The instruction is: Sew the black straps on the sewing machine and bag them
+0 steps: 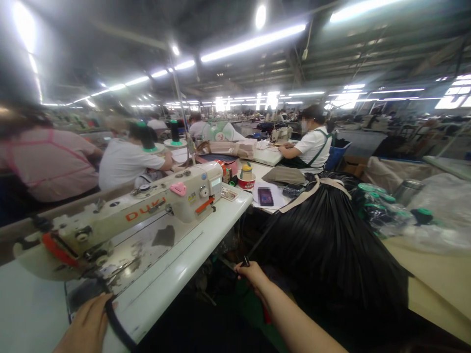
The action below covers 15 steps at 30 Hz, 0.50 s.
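My left hand (86, 321) rests at the sewing machine's near end. Its fingers are closed on a black strip (119, 326), which runs from beneath the needle area and curves down over the table's front edge. The white sewing machine (187, 198) carries orange lettering and a pink piece on its arm. A small dark fabric piece (164, 236) lies on the machine bed. Off the table's edge, my right hand (253, 274) is closed around a dark-handled tool (246, 262); a thin pale part juts out leftward. The fingers hide most of it, so its kind is unclear.
A large bundle of black strips (331, 235), tied with a beige band (333, 182), hangs to the right. Beyond the table lie a phone (265, 196) and a red-white tub (247, 182). Plastic-wrapped thread spools (382, 203) sit at right. Co-workers (312, 142) sit ahead and left.
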Tool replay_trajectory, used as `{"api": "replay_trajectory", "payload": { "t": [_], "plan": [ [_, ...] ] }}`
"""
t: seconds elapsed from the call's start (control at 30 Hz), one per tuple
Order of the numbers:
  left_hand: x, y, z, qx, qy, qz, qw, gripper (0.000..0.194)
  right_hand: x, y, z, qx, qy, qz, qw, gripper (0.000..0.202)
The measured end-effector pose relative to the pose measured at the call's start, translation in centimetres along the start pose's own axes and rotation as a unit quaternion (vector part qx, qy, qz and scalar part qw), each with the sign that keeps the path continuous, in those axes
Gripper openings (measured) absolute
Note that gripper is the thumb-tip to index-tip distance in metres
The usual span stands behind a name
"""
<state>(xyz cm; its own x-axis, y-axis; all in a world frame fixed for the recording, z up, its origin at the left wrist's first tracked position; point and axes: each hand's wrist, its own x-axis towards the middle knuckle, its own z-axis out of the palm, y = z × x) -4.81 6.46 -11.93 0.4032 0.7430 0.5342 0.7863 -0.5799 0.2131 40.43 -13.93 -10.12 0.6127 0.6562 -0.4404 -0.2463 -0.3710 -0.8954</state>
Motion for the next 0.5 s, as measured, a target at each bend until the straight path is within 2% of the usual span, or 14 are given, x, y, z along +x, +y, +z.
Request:
{"api": "replay_trajectory", "payload": {
  "t": [0.1, 0.27, 0.37, 0.5],
  "plan": [
    [-0.7, 0.0, 0.1, 0.014, -0.021, 0.02, 0.999, 0.039, 0.2, -0.6, -0.4, -0.008, 0.02, -0.017, 1.0, 0.022],
    [-1.0, 2.3, -0.8, 0.007, -0.007, 0.014, 1.0, 0.041, 1.2, -4.0, -1.8, -0.01, 0.074, -0.081, 0.994, 0.039],
    [-0.7, 4.3, -2.2, 0.012, -0.009, 0.028, 1.0, 0.039, 0.3, -5.0, -0.7, -0.035, 0.076, -0.118, 0.989, 0.048],
    [-0.2, 7.3, -4.6, 0.028, -0.024, -0.031, 0.999, 0.039, -1.7, -5.7, 2.1, -0.08, 0.035, -0.166, 0.982, 0.054]
  ]
}}
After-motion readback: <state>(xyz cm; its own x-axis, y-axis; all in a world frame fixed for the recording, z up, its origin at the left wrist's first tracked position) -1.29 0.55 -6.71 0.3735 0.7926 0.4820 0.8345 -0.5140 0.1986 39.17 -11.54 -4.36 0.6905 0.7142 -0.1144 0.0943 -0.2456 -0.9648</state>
